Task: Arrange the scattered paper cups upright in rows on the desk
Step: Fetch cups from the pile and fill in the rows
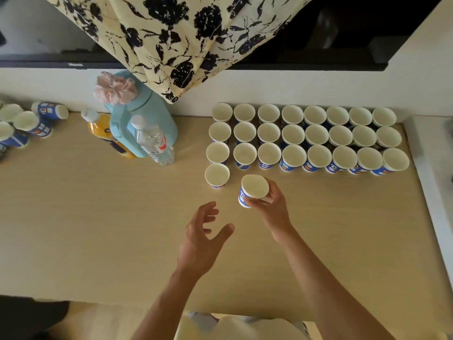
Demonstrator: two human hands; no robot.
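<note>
Near the three full rows of cups (pixel 306 136), the right hand (pixel 272 207) is pinching a cup (pixel 252 190), tipping it down beside the lone fourth-row cup (pixel 217 175). The left hand (pixel 203 236) is hanging spread, holding nothing.

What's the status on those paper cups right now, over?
Left hand open, empty. Right hand grips one cup, beside the fourth row's first cup. Three rows of eight upright. Loose cups far left, beyond the jug and bottles.
</note>
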